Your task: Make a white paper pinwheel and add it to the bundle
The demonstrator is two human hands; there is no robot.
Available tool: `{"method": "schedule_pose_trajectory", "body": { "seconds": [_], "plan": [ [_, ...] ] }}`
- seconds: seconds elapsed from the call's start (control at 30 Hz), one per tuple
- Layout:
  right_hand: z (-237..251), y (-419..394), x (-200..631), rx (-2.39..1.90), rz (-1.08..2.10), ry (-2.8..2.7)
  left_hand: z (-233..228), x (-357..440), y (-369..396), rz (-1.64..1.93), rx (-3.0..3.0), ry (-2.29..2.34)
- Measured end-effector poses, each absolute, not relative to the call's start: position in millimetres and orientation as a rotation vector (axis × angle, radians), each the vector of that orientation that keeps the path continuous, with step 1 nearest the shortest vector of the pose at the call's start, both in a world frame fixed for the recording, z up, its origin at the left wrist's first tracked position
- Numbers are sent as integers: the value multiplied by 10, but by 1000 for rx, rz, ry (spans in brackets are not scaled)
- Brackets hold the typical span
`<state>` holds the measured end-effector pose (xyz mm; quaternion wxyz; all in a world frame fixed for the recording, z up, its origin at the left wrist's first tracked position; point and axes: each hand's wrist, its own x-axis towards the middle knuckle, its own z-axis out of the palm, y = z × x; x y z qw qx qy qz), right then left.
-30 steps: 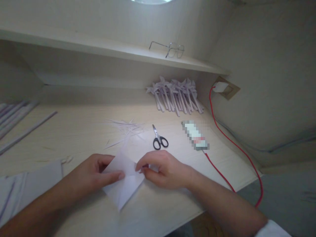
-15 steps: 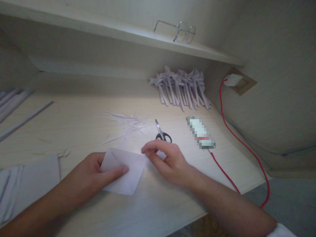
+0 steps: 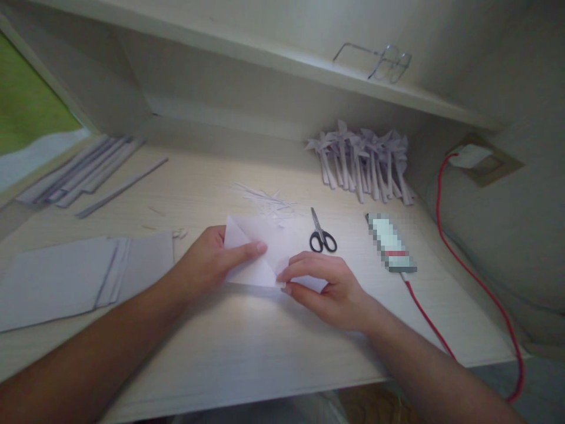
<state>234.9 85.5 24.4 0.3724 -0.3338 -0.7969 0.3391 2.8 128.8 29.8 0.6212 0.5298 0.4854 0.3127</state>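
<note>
A folded white paper sheet [image 3: 273, 244] lies on the pale wooden desk [image 3: 247, 347] in front of me. My left hand [image 3: 212, 262] grips its left side, thumb on top near the fold. My right hand [image 3: 324, 285] pinches the sheet's lower right edge between thumb and fingers. Small black-handled scissors [image 3: 321, 234] lie shut just behind my right hand.
Paper slivers [image 3: 269, 200] lie behind the sheet. A bunch of paper pinwheels [image 3: 364, 162] leans at the back right. A phone [image 3: 391, 242] with a red cable [image 3: 468, 271] lies at the right. Flat paper sheets [image 3: 79, 274] and strips [image 3: 83, 174] are at the left. Glasses [image 3: 379, 59] rest on the shelf.
The view has swung left and down. The sheet has been turned and refolded; my right hand moved from its upper right edge to its lower right edge. My left hand kept its hold.
</note>
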Motion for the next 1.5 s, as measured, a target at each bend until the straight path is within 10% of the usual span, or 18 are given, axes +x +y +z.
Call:
{"method": "schedule_pose_trajectory", "body": {
  "seconds": [1.5],
  "plan": [
    [103, 941, 2439, -1074, 811, -1823, 188, 68, 1328, 445, 1452, 1008]
  ]
}}
